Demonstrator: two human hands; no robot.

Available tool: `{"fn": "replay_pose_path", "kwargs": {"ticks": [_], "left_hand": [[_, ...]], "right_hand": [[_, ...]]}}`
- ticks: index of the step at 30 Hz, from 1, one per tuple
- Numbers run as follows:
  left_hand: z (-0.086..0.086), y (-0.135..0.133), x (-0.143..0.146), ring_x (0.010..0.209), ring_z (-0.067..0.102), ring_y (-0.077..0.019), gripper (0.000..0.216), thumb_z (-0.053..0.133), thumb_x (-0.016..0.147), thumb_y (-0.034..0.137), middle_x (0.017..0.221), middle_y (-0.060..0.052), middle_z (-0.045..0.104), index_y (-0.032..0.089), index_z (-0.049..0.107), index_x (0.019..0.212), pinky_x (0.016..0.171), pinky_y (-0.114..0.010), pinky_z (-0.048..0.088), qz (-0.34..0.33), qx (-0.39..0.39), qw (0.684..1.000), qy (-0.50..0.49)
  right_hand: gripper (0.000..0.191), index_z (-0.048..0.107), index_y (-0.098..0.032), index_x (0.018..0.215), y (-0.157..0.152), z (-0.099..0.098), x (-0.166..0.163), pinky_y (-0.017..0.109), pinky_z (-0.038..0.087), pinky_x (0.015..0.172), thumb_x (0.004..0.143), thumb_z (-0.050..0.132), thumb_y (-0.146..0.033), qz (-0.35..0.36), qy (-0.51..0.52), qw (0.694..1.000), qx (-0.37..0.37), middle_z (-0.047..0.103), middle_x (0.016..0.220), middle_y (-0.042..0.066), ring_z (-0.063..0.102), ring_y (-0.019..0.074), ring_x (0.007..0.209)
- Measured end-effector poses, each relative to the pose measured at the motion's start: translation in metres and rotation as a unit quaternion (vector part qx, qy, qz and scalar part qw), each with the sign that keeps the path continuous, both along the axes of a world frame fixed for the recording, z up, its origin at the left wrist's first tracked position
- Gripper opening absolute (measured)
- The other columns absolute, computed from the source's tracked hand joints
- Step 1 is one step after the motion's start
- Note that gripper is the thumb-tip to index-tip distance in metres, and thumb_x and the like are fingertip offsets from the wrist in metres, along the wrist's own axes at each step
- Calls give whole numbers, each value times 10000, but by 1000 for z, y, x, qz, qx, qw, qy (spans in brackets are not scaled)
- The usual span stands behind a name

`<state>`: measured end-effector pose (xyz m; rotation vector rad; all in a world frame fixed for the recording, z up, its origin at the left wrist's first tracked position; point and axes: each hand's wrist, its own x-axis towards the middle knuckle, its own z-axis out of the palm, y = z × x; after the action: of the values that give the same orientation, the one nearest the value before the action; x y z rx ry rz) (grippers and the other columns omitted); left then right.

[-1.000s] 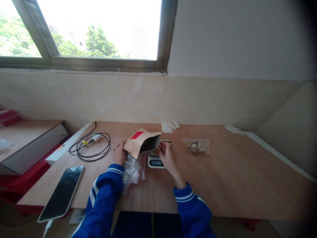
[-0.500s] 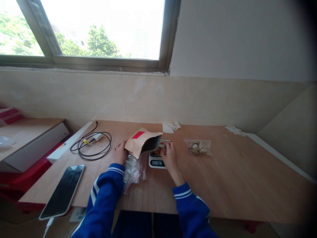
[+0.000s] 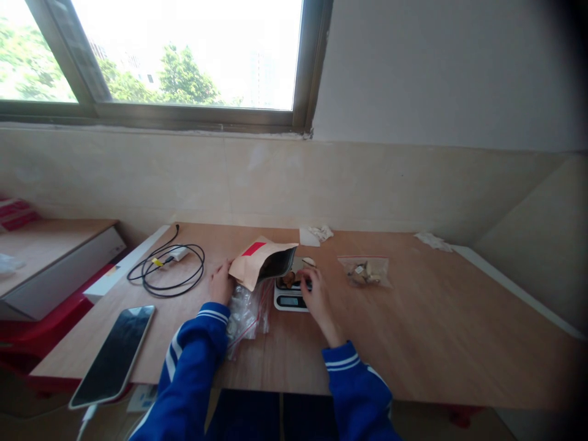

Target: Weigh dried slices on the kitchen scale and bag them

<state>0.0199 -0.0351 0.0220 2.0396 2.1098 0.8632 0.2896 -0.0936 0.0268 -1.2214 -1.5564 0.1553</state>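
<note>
Kraft pouch (image 3: 260, 262) with a red label lies tilted, mouth open toward the small scale (image 3: 291, 295); your left hand (image 3: 222, 285) grips its rear edge; your right hand (image 3: 313, 293), fingers curled, rests on the scale's platform among brown pieces; empty clear bags (image 3: 248, 313) lie beneath the pouch.

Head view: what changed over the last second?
Right hand drew back a little from the pouch mouth toward the person, over the scale. Left hand keeps its hold on the pouch. Phone, cable and zip bag stayed put.
</note>
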Motion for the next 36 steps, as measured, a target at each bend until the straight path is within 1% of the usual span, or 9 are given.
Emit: {"fn": "replay_pose_path", "kwargs": {"ticks": [9,17,22,25,28,30,32,34,36], "left_hand": [[-1,2,0,1206,485,-258,432,418,837,150,1261,-90,596,220,516,1252,978,-400,333,25,-11,1000,-6],[-1,1,0,1204,484,-265,454,422,818,139,1235,-89,610,232,513,1252,976,-412,334,19,-7,1000,-10],[1,0,0,1210,481,-256,466,428,812,127,1263,-98,590,224,506,1261,979,-401,335,19,-13,1000,-8],[1,0,0,1213,476,-252,474,424,813,121,1268,-89,589,227,500,1269,986,-399,330,15,-10,1000,-6],[-1,1,-1,1205,483,-254,467,423,815,126,1268,-88,589,228,505,1263,986,-402,332,12,-6,1000,-9],[-1,1,-2,1209,479,-259,470,422,816,126,1271,-91,587,228,505,1267,990,-410,327,9,-5,1000,-14],[-1,1,-2,1222,468,-263,471,413,831,138,1286,-93,577,227,493,1286,995,-418,321,4,-5,1000,-19],[-1,1,-2,1231,459,-265,464,403,849,157,1298,-95,568,227,480,1301,996,-419,320,1,-5,1000,-21],[0,1,-1,1224,464,-263,458,396,858,164,1287,-95,577,229,476,1304,989,-415,330,-1,-4,1000,-20]], "right_hand": [[256,605,-186,970,-3,5,20,431,420,946,840,390,-138,-64,42,997,28,552,1015,102,520,223,1032],[281,599,-183,1056,-6,12,-3,434,409,970,866,394,-153,-4,-27,1000,6,562,1109,121,495,231,1116],[277,592,-188,1068,-6,15,-20,475,389,989,838,440,-159,4,-44,999,1,559,1144,124,477,251,1142],[245,595,-197,1006,-15,26,-25,440,442,916,869,396,-158,-10,13,1000,24,597,1020,105,538,232,1028],[236,581,-214,981,-30,45,-30,404,472,853,900,365,-166,-33,69,994,79,599,938,84,565,218,948],[242,573,-224,1030,-41,60,-36,406,461,886,903,376,-163,-14,56,993,106,597,989,86,556,220,1000],[281,572,-230,1087,-49,74,-45,409,429,949,902,377,-147,38,8,993,109,592,1067,85,532,217,1076],[317,582,-233,1106,-53,83,-55,397,413,976,898,367,-129,99,-46,990,85,595,1100,76,523,211,1099],[317,606,-224,1065,-52,85,-65,370,450,918,894,359,-120,137,-82,987,34,623,1033,70,559,208,1021]]}}
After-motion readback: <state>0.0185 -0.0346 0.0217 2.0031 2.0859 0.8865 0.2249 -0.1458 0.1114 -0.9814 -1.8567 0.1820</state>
